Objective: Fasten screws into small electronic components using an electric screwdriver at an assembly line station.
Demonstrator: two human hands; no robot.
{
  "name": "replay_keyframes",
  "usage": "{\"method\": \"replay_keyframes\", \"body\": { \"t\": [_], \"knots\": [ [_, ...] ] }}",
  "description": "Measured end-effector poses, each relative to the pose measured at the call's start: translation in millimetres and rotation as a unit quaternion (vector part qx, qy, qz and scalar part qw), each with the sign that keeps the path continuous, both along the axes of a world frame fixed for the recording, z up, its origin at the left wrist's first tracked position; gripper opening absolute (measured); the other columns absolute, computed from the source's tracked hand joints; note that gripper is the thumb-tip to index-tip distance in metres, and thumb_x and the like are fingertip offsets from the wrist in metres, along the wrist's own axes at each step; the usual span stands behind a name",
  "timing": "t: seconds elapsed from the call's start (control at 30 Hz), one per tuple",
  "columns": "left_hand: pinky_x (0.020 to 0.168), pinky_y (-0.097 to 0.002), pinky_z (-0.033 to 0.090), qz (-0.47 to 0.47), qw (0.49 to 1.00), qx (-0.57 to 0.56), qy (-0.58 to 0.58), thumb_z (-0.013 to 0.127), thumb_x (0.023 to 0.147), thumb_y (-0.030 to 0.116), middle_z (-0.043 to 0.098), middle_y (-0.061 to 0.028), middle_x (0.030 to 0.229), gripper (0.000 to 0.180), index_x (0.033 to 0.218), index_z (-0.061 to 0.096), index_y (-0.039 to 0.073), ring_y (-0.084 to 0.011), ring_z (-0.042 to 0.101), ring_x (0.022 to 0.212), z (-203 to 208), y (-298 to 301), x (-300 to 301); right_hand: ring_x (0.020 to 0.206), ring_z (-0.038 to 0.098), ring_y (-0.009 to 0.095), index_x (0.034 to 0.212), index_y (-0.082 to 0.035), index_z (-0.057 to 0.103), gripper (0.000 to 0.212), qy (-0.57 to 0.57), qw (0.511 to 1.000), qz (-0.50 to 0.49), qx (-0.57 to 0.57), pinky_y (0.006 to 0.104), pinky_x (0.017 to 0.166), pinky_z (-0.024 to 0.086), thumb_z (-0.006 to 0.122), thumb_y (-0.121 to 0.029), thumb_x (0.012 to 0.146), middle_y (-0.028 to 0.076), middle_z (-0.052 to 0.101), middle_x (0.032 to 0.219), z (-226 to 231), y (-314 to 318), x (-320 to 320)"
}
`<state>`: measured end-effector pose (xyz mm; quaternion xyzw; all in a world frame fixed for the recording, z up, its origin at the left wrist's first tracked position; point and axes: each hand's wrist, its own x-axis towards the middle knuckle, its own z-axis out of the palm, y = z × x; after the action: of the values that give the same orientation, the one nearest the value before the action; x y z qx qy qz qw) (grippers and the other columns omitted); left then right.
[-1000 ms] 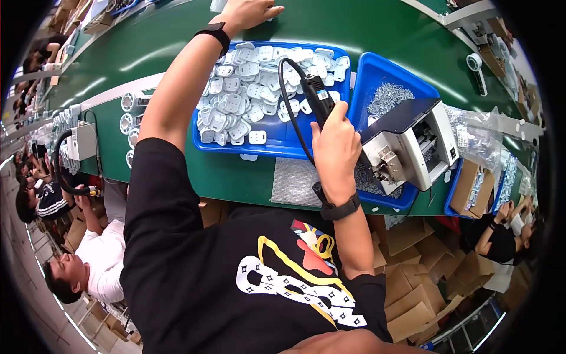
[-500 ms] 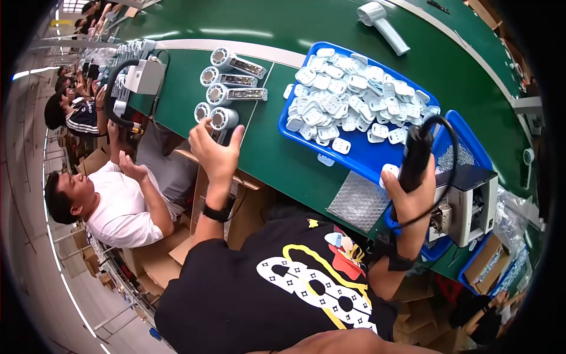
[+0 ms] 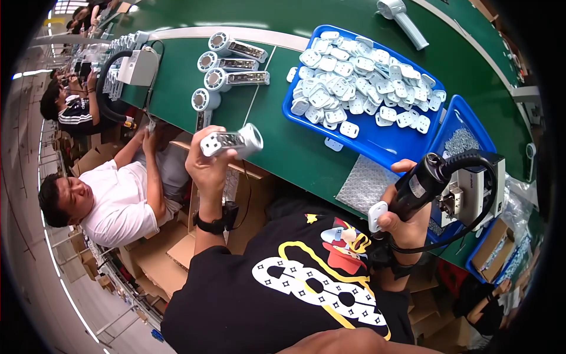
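Note:
Raised over the table's near edge, my left hand is closed around a pale blue hair-dryer-shaped housing. Its round head points right, and the circuitry in its handle is exposed; motion blurs it a little. My right hand grips a black electric screwdriver, whose cable loops down past the wrist. Thumb and fingers of that hand also pinch a small white plate with holes. Beyond my left hand, several similar housings lie on the green table with round vented heads facing left.
A blue tray piled with white plates stands ahead. Right of it are a blue bin of screws and a boxy machine. Bubble wrap lies at the near edge. A co-worker in white sits at left.
My left hand has taken a housing from the row and lifted it toward me. My right hand has turned the screwdriver, and the plate it pinches now shows clearly.

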<state>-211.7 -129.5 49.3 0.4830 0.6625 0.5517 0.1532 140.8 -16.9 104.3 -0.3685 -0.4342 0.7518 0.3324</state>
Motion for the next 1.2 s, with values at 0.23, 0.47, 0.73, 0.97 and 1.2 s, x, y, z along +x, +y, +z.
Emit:
{"method": "replay_keyframes", "body": {
  "t": [0.23, 0.47, 0.73, 0.97, 1.2],
  "knots": [
    [0.072, -0.0363, 0.051, -0.406, 0.851, -0.042, -0.331, 0.070, 0.090, 0.033, 0.063, -0.0132, 0.097, 0.040, 0.109, 0.060, 0.000, -0.0240, 0.064, 0.083, 21.8, 66.1, 126.3, 0.060, 0.054, 0.008, 0.131, 0.000, 0.040, 0.082, 0.017, 0.999, -0.036, -0.018, 0.0203, 0.054, 0.038, 0.093, -0.020, 0.072, 0.000, 0.057, 0.069, 17.7, -13.5, 0.3],
    [0.056, -0.0370, 0.044, -0.586, 0.802, 0.038, -0.104, 0.068, 0.077, 0.031, 0.058, -0.0118, 0.078, 0.036, 0.095, 0.061, 0.001, -0.0279, 0.058, 0.065, -3.7, 112.7, 204.5, 0.077, 0.064, 0.011, 0.123, 0.001, 0.051, 0.064, -0.213, 0.968, -0.096, 0.090, 0.0252, 0.068, 0.051, 0.091, -0.020, 0.076, 0.006, 0.068, 0.087, -16.5, -33.1, 41.8],
    [0.052, -0.0376, 0.044, -0.567, 0.813, 0.008, -0.131, 0.069, 0.070, 0.029, 0.058, -0.0100, 0.070, 0.036, 0.092, 0.063, 0.001, -0.0289, 0.057, 0.059, -29.7, 122.2, 225.0, 0.057, 0.060, 0.019, 0.122, -0.004, 0.041, 0.071, -0.011, 0.793, -0.442, 0.420, 0.0336, 0.055, 0.053, 0.076, -0.053, 0.085, 0.012, 0.063, 0.083, 9.4, -0.4, 58.6],
    [0.053, -0.0368, 0.046, -0.548, 0.813, 0.056, -0.189, 0.074, 0.075, 0.032, 0.064, -0.0103, 0.078, 0.040, 0.101, 0.066, 0.003, -0.0278, 0.060, 0.061, -32.8, 123.4, 238.4, 0.054, 0.055, 0.018, 0.126, -0.007, 0.039, 0.069, -0.136, 0.786, -0.489, 0.353, 0.0342, 0.052, 0.049, 0.065, -0.061, 0.091, 0.010, 0.060, 0.078, 1.7, 30.9, 70.4],
    [0.054, -0.0378, 0.047, -0.552, 0.809, 0.079, -0.186, 0.075, 0.078, 0.035, 0.064, -0.0098, 0.079, 0.040, 0.102, 0.067, 0.004, -0.0282, 0.061, 0.062, -41.1, 121.9, 235.3, 0.055, 0.058, 0.019, 0.133, -0.011, 0.036, 0.060, 0.068, 0.850, -0.349, 0.389, 0.0331, 0.050, 0.053, 0.073, -0.033, 0.092, 0.006, 0.059, 0.076, 67.6, -16.7, 58.8]
  ]
}}
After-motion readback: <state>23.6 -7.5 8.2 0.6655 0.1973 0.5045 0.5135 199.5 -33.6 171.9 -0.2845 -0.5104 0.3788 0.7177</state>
